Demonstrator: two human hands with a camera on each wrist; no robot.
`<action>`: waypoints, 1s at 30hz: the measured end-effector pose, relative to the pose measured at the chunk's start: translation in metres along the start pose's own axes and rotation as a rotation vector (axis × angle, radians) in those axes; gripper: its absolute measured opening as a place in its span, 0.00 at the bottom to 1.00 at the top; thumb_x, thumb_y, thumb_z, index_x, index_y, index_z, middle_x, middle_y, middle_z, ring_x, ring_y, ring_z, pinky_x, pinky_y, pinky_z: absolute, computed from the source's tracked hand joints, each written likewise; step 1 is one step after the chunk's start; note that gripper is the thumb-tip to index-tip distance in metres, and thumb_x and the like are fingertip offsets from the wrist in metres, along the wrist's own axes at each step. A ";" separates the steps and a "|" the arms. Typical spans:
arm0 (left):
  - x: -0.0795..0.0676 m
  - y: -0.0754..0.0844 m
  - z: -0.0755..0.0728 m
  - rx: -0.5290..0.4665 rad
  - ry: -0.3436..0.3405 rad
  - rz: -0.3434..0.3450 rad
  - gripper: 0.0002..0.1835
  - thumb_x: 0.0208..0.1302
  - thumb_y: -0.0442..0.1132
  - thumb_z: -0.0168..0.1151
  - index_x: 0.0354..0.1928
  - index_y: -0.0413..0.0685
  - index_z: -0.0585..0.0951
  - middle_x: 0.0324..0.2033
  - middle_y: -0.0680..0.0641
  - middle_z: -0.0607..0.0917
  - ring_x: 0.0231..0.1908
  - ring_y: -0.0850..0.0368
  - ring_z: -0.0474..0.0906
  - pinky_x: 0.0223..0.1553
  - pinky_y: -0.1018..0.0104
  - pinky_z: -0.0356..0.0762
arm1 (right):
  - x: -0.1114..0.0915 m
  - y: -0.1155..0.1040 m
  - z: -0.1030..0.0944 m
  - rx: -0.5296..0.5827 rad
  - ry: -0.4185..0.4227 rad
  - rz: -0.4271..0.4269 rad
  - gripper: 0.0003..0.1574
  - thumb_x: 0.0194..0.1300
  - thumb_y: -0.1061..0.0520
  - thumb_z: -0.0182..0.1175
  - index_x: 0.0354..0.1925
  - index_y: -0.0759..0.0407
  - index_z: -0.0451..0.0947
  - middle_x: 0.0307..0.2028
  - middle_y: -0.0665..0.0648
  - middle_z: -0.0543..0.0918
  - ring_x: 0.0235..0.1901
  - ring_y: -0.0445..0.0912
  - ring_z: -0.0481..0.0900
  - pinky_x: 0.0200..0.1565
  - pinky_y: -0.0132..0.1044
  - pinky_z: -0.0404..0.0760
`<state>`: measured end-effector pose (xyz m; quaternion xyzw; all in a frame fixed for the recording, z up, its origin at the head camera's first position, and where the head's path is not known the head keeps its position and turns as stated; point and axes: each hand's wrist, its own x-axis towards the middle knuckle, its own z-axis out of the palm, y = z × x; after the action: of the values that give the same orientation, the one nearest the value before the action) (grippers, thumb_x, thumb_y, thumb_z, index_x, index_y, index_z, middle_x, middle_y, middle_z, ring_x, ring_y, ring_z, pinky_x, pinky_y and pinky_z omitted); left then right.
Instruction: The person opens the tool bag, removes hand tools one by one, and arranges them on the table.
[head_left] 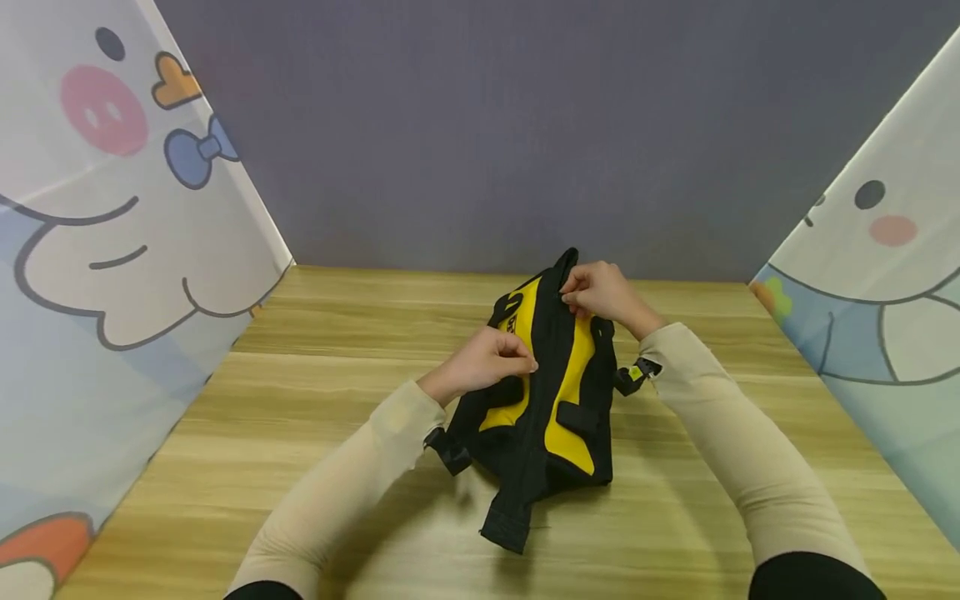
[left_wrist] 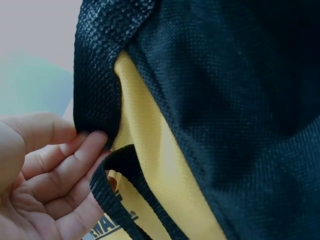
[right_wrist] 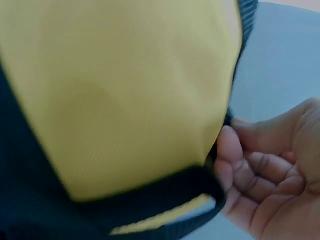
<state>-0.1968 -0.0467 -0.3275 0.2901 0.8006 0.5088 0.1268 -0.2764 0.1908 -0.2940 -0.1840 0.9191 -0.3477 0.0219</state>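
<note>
A black and yellow fabric tool bag (head_left: 572, 442) lies on the table, a wide black zipper band (head_left: 546, 392) running along its middle. The left hand (head_left: 483, 362) pinches the near-left edge of that band between thumb and fingers; the left wrist view shows its fingertips on the black webbing (left_wrist: 97, 75), above a black strap loop (left_wrist: 102, 192). Farther up, near the bag's far end, the right hand (head_left: 600, 292) pinches the band's right side. In the right wrist view, its thumb and index finger meet at the dark edge beside the yellow panel (right_wrist: 135, 100).
The bag stands on a wood-grain table (head_left: 300, 400), its loose band end (head_left: 506, 525) pointing toward the person. A grey wall (head_left: 480, 142) rises behind, with cartoon-printed panels (head_left: 150, 250) at both sides. Black wrist straps (head_left: 448, 452) hang at the cuffs.
</note>
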 end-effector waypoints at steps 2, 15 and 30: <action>0.002 0.001 -0.001 0.010 0.001 0.006 0.06 0.67 0.34 0.64 0.35 0.38 0.87 0.19 0.43 0.81 0.17 0.62 0.63 0.24 0.72 0.64 | 0.002 -0.002 -0.003 0.015 -0.011 0.018 0.05 0.67 0.66 0.62 0.37 0.69 0.83 0.22 0.57 0.84 0.20 0.46 0.81 0.25 0.36 0.84; -0.001 0.003 0.005 0.084 0.040 0.046 0.06 0.66 0.34 0.65 0.34 0.40 0.87 0.20 0.46 0.82 0.17 0.64 0.62 0.22 0.73 0.59 | 0.000 0.004 -0.013 0.313 -0.160 0.137 0.08 0.69 0.68 0.59 0.42 0.76 0.78 0.24 0.57 0.82 0.21 0.45 0.78 0.26 0.36 0.81; -0.002 0.005 0.006 0.123 0.089 0.092 0.06 0.65 0.33 0.65 0.32 0.39 0.87 0.28 0.50 0.87 0.21 0.64 0.69 0.24 0.74 0.68 | -0.001 -0.002 -0.008 0.213 -0.120 0.127 0.07 0.69 0.67 0.57 0.40 0.73 0.79 0.23 0.58 0.81 0.21 0.46 0.78 0.26 0.36 0.82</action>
<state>-0.1910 -0.0420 -0.3261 0.3110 0.8210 0.4762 0.0493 -0.2763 0.1947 -0.2867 -0.1424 0.8837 -0.4298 0.1183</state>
